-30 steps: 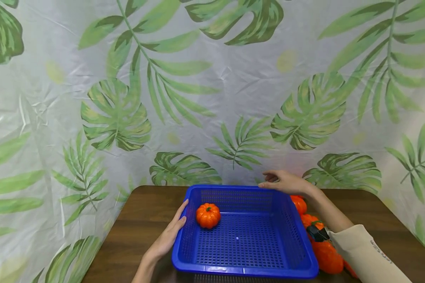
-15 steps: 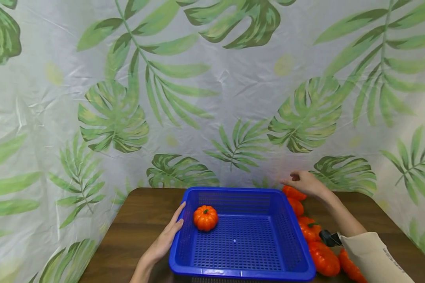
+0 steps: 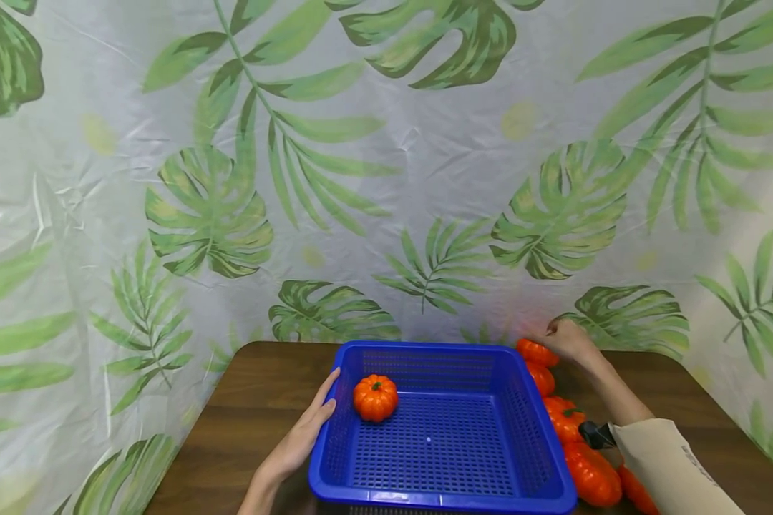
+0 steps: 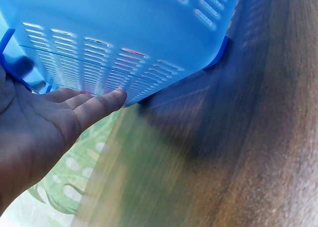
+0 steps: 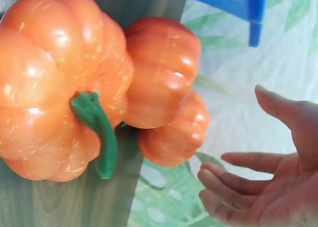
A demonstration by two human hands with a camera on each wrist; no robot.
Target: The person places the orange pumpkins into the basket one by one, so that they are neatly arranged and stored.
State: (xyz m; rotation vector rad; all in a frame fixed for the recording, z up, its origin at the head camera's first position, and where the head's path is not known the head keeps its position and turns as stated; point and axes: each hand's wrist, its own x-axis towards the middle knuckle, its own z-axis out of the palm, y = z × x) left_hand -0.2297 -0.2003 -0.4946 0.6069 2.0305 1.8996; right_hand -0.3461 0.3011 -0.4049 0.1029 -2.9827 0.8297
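A blue plastic basket (image 3: 444,496) with slotted walls stands on the table, and a small orange pumpkin (image 3: 376,398) sits in its far left corner. My left hand (image 3: 296,438) lies along the basket's left outer side; in the left wrist view its straight fingers (image 4: 102,108) touch the slotted wall. Right of the basket, several more orange pumpkins form a row. Over the farthest pumpkin (image 3: 537,352) of that row hovers my right hand (image 3: 570,342). The right wrist view shows that hand apart from the pumpkins, fingers spread, nothing held. A large pumpkin (image 5: 54,83) with a green stem appears closest there.
A brown wooden table (image 3: 232,415) carries everything. A leaf-patterned sheet (image 3: 425,179) hangs directly behind its far edge. The near pumpkin (image 3: 591,476) lies beside the basket's right wall, partly under my right sleeve (image 3: 670,458).
My right hand has moved right from the basket's far rim, then lowered toward the farthest pumpkin. The left hand stays at the basket's left side. The pumpkin inside has not moved.
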